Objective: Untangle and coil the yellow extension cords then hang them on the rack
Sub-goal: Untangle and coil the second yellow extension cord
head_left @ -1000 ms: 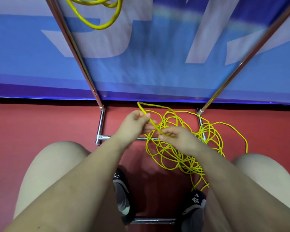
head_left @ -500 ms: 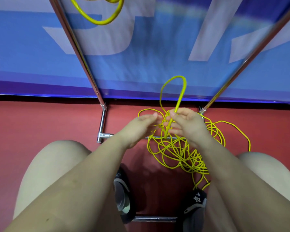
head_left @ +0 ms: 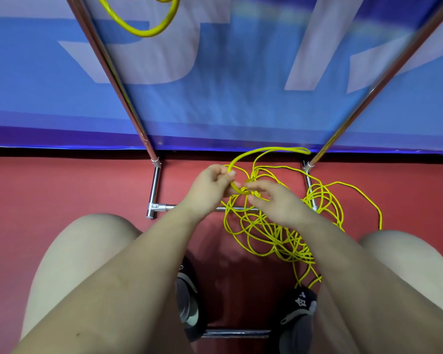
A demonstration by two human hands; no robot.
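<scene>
At far left a coiled thick yellow cord [head_left: 149, 24] hangs beside the left chrome pole of the metal rack [head_left: 105, 60], in front of a blue banner [head_left: 241, 85]. Lower down, my left hand [head_left: 210, 186] has its fingers curled round a bend of the thin yellow extension cord [head_left: 266, 226], thumb on top. Just beside it, my right hand [head_left: 276, 200] is half open, fingertips pinching the same loop. The rest of that cord lies tangled on the red floor [head_left: 62, 187] across the rack's base bars, trailing right and down toward my right dark shoe [head_left: 298, 312].
</scene>
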